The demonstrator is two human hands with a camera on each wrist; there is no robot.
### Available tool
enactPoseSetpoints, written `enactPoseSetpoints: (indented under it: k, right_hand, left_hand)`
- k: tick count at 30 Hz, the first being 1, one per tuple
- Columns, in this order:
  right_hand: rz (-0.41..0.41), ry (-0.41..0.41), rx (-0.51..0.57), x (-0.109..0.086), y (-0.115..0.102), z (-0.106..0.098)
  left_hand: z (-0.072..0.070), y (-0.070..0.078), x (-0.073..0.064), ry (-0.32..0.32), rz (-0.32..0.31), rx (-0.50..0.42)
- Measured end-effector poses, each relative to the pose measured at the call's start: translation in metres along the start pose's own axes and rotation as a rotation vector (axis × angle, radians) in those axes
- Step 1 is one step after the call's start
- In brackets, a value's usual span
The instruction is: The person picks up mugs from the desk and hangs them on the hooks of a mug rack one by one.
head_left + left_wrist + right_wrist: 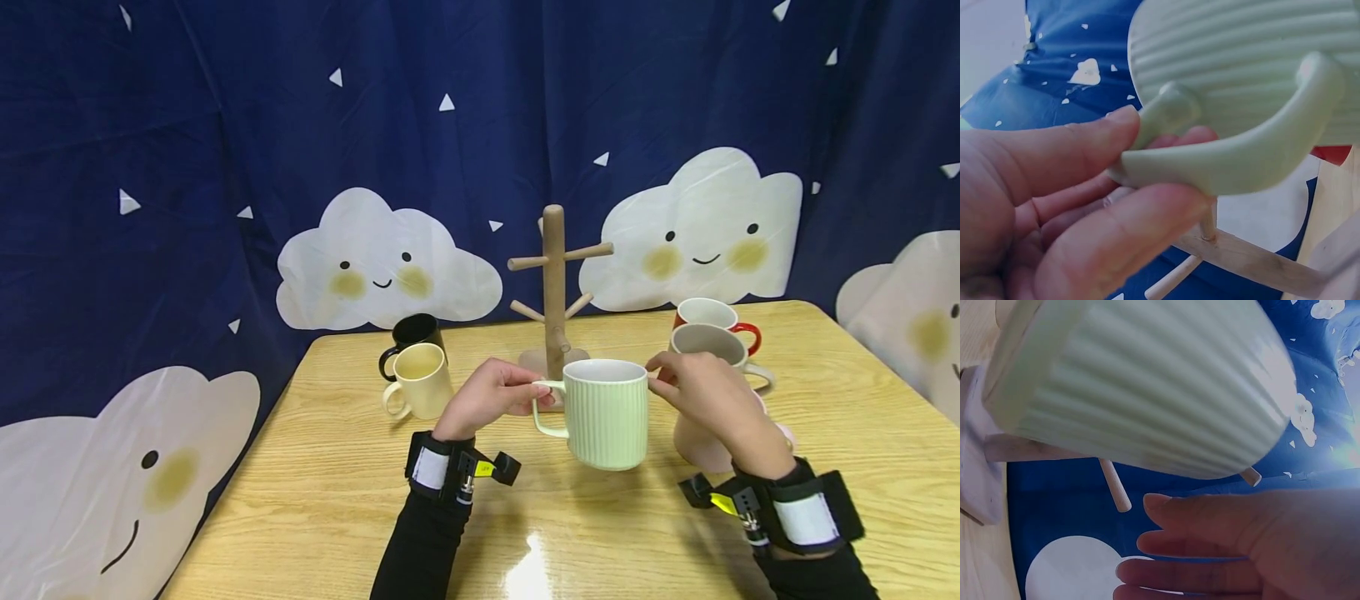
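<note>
A pale green ribbed mug is held upright above the table, in front of a wooden mug tree. My left hand pinches the top of its handle between thumb and fingers, the handle pointing left. On the opposite side, my right hand is close beside the mug's right rim. In the right wrist view a gap shows between its loosely extended fingers and the ribbed wall. Several bare pegs stick out from the mug tree, and its base is partly hidden behind the green mug.
On the left of the wooden table stand a black mug and a cream-yellow mug. At right, a red mug with white inside, a beige mug and a pinkish mug stand close together, partly behind my right hand.
</note>
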State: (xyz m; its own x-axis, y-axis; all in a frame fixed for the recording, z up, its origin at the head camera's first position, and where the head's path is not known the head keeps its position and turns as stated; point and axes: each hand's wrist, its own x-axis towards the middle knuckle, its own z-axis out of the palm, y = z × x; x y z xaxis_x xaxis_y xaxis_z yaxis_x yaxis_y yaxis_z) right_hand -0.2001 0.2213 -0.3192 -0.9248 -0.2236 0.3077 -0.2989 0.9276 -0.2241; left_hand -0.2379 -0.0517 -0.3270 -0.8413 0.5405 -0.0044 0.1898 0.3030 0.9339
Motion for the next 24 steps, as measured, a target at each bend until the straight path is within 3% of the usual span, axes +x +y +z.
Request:
enactPoseSetpoints:
  k: [3, 6, 11, 17, 20, 24]
  right_hand:
    - [0.024, 0.012, 0.04, 0.0, 0.0, 0.0]
    - [0.099, 0.044, 0.177, 0.0, -0.003, 0.0]
    - [0.198, 0.021, 0.566, 0.001, -0.012, -0.007]
    - [0.156, -0.154, 1.01, 0.001, -0.016, -0.006]
    - [0.135, -0.213, 1.104, 0.0, -0.015, -0.002]
    - [0.152, -0.259, 1.138, 0.001, -0.016, 0.005]
  left_hand:
    - [-0.001, -0.002, 0.001, 0.0, -0.015, -0.009]
    - [-0.002, -0.004, 0.002, 0.01, -0.013, -0.014]
    - [-0.003, -0.003, 0.001, 0.016, -0.003, -0.021]
    - [-0.006, 0.001, -0.002, 0.014, 0.01, -0.035]
    - [-0.007, 0.001, -0.003, 0.019, 0.007, -0.042]
    - [-0.008, 0.001, -0.003, 0.023, 0.001, -0.044]
